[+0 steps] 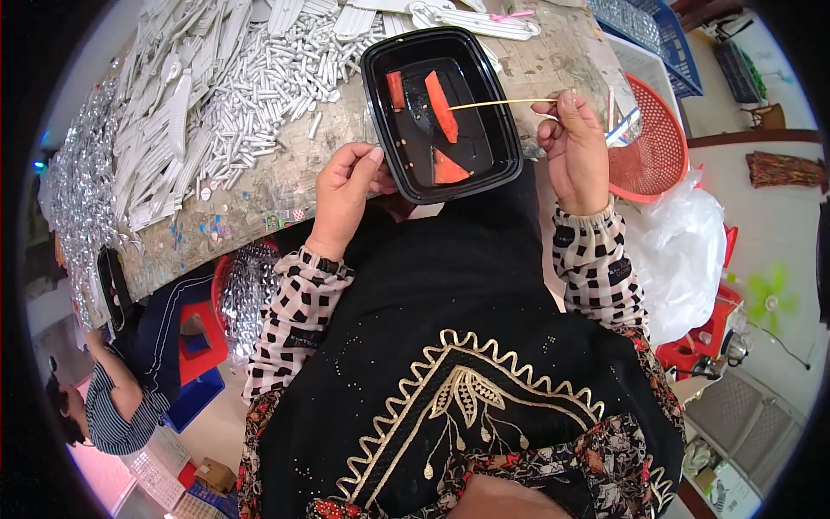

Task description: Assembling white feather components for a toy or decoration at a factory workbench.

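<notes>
A black plastic tray (389, 112) sits tilted at the table's front edge, over my lap. My left hand (350, 186) grips its near left corner between thumb and fingers. In the tray lie several red pieces of what looks like watermelon, one a wedge (450, 169) near the front, with a few small seeds around. My right hand (576, 143), to the right of the tray, pinches a thin wooden skewer (501, 103). The skewer's far end meets a long red slice of watermelon (442, 108) inside the tray.
Heaps of short silvery-white rods (268, 95) and flat white plastic pieces (169, 121) cover the worn table's left side. An orange-red basket (648, 143) and a white plastic bag (679, 251) stand at right. Another person (125, 394) sits at lower left.
</notes>
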`<action>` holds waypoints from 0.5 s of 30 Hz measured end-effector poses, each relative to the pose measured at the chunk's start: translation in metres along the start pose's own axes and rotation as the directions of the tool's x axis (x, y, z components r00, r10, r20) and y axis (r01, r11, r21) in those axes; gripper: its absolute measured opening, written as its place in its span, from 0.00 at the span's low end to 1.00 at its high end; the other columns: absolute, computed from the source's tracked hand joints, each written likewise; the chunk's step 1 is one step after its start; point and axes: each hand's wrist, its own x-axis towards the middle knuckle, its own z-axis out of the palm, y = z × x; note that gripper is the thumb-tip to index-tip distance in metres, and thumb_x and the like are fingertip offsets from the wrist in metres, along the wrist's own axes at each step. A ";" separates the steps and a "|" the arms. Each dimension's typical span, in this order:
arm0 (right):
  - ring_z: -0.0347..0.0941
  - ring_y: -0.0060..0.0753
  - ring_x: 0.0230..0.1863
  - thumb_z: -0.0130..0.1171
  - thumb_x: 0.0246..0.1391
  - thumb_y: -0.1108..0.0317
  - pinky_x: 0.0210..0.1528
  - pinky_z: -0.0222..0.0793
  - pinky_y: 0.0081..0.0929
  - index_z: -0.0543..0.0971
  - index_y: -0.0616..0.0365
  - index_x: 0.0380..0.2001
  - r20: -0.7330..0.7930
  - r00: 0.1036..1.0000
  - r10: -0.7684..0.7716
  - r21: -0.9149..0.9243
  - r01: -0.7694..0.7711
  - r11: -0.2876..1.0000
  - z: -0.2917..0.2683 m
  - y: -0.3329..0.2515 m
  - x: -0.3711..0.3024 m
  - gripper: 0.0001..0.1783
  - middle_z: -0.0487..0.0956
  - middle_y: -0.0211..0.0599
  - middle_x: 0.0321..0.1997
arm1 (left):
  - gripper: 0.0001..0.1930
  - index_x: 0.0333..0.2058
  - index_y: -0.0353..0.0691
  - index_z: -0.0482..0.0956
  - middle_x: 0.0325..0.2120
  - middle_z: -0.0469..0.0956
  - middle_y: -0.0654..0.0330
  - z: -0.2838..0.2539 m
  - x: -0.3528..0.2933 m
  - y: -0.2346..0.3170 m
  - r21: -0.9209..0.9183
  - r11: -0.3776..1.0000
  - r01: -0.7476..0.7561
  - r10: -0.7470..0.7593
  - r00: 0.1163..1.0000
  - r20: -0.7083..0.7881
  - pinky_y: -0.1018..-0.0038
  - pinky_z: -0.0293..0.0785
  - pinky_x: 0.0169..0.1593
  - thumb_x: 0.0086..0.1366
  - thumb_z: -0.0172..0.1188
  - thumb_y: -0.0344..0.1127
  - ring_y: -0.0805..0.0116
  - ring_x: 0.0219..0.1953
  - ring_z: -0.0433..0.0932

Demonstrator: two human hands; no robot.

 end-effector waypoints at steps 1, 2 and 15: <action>0.72 0.21 0.25 0.51 0.64 0.62 0.29 0.69 0.15 0.73 0.56 0.38 0.000 1.000 -0.001 0.015 0.001 1.000 -0.001 0.000 0.000 0.10 0.79 0.37 0.35 | 0.08 0.37 0.36 0.75 0.28 0.79 0.62 0.001 0.001 0.003 0.001 1.000 0.000 0.000 1.000 0.001 0.82 0.73 0.32 0.67 0.55 0.36 0.77 0.26 0.78; 0.72 0.21 0.25 0.51 0.64 0.62 0.29 0.69 0.15 0.73 0.56 0.38 -0.001 1.000 -0.002 0.016 0.002 1.000 0.000 0.000 0.000 0.10 0.79 0.37 0.35 | 0.08 0.38 0.36 0.74 0.28 0.78 0.63 0.002 0.001 0.007 -0.031 0.999 0.027 -0.027 1.000 0.008 0.81 0.73 0.31 0.67 0.56 0.35 0.77 0.26 0.77; 0.71 0.18 0.27 0.52 0.63 0.60 0.31 0.66 0.13 0.73 0.55 0.39 0.035 0.999 0.033 -0.037 -0.032 0.999 -0.002 0.002 -0.016 0.10 0.80 0.36 0.36 | 0.03 0.33 0.39 0.71 0.23 0.76 0.63 0.021 0.003 0.034 -0.098 0.977 0.191 -0.195 0.980 -0.031 0.78 0.77 0.27 0.62 0.57 0.28 0.74 0.22 0.77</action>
